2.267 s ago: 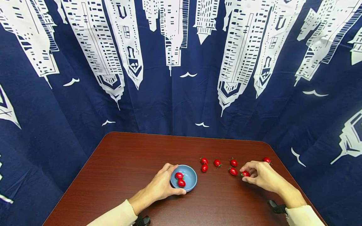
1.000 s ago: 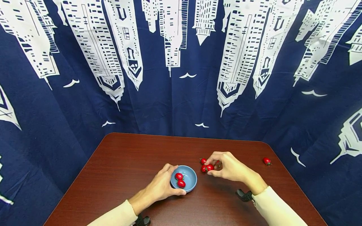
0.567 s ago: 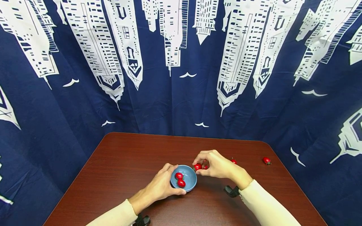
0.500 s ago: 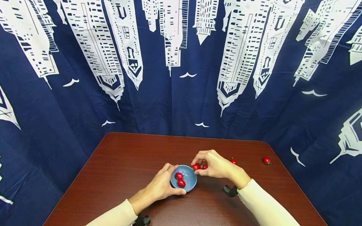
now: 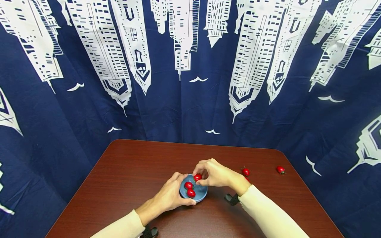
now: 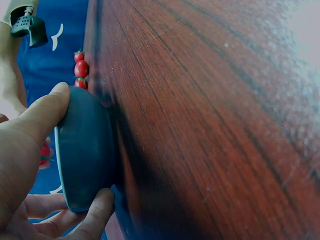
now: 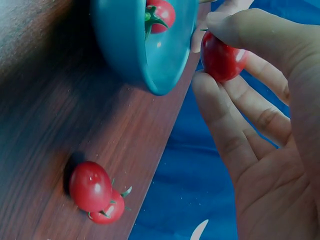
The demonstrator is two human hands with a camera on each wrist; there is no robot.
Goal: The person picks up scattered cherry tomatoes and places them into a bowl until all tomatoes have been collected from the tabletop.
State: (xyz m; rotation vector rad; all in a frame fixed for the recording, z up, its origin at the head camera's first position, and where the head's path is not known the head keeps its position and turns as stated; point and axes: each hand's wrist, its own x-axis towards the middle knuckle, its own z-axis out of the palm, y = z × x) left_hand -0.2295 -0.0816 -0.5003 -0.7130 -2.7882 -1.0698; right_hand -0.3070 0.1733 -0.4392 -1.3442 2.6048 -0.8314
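My left hand (image 5: 171,193) grips a small blue bowl (image 5: 203,195), thumb at the near side and fingers at the far side. Two cherry tomatoes, one (image 5: 189,185) just behind the other (image 5: 191,193), lie in it. Over the bowl's far right part, my right hand (image 5: 216,174) pinches another cherry tomato (image 5: 197,178) between thumb and fingertips. The right wrist view shows this held tomato (image 7: 220,57) above the bowl's rim (image 7: 159,91). In the left wrist view, thumb and fingers clasp the bowl's outer wall (image 6: 87,145).
Cherry tomatoes lie on the brown table (image 5: 143,165): one (image 5: 245,172) behind the right forearm, another (image 5: 280,170) near the right edge. The right wrist view shows a touching pair (image 7: 91,186) beside the bowl. A dark blue curtain (image 5: 166,109) hangs behind the table.
My right hand has carried a cherry tomato leftward from the right side of the table to over the bowl. My left hand and the bowl have stayed put.
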